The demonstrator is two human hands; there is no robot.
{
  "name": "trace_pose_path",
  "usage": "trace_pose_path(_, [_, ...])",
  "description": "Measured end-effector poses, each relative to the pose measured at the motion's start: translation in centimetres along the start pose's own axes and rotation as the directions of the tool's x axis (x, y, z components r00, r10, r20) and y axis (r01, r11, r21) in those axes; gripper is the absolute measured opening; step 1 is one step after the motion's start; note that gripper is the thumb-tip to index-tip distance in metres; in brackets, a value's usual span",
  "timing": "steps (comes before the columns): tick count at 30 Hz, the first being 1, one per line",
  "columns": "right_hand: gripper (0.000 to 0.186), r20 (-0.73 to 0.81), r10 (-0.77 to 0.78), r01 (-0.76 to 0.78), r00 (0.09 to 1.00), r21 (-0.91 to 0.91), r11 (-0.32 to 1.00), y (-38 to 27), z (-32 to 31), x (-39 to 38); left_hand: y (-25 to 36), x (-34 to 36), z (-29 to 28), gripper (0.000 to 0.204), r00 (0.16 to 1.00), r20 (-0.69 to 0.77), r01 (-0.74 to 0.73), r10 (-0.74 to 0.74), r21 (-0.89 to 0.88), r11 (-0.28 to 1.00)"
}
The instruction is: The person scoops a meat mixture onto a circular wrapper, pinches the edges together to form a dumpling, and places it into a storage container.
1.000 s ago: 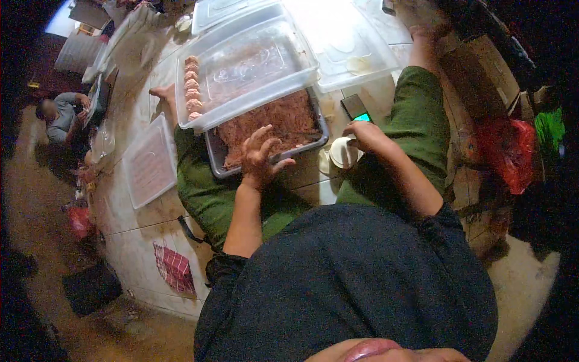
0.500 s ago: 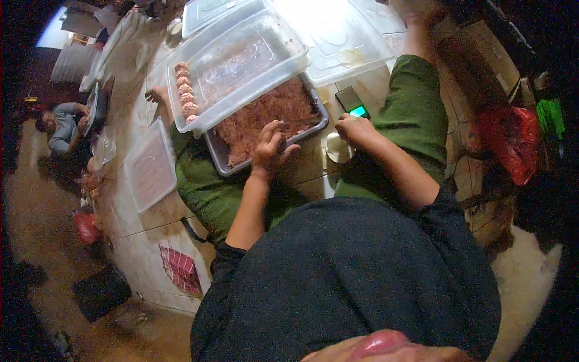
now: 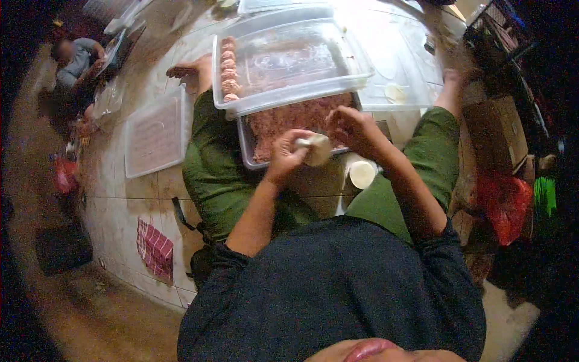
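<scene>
Between the fingers of my left hand point(image 3: 286, 158) is a thin round dough wrapper point(image 3: 318, 151), pale and slightly bent. My right hand point(image 3: 357, 130) hovers over the right part of a grey tray point(image 3: 248, 158) of brown-pink minced filling point(image 3: 274, 130). Its fingers are curled in, and whatever they may hold is hidden. A stack of round wrappers point(image 3: 363, 174) stands by my right forearm. Behind the tray, overlapping it, a clear plastic container point(image 3: 301, 90) has a row of filled dumplings point(image 3: 228, 73) along its left side. A small dark scale point(image 3: 383, 128) is partly covered by my right arm.
A lidded clear box point(image 3: 157, 134) lies on the tiles to the left, near a red checked cloth point(image 3: 155, 248). Clear plastic lids point(image 3: 401, 75) lie at the back right. A red plastic bag point(image 3: 506, 205) sits at far right. Another person point(image 3: 75, 66) works at far left.
My left hand has left the filling and now holds a wrapper. My right hand has moved from the wrapper stack up over the tray. The whole view has shifted and turned.
</scene>
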State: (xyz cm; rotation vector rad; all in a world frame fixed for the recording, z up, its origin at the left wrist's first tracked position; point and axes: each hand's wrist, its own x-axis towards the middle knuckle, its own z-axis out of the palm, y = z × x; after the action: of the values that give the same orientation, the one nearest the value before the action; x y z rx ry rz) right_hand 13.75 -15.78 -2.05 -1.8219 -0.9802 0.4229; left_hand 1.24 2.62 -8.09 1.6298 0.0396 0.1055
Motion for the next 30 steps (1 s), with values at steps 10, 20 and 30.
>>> trace_pose_path(10, [0.019, 0.408, 0.499, 0.018, 0.765, -0.787, 0.617, 3.4, 4.2, 6.7, 1.3, -1.9, -9.9, 0.038, 0.795, -0.605, -0.167, -0.054, -0.303, 0.938])
trace_pose_path(20, [0.019, 0.297, 0.384, 0.059, 0.874, -0.851, 0.522, 9.5, 2.2, 6.1, 1.5, -2.4, -10.0, 0.021, 0.795, -0.522, -0.26, -0.308, -0.754, 0.604])
trace_pose_path(30, [0.015, 0.372, -0.173, 0.323, 0.912, -0.393, 0.861, 7.4, 6.4, 5.6, -0.2, -1.0, -6.9, 0.016, 0.905, -0.211, -0.011, -0.37, -0.88, 0.475])
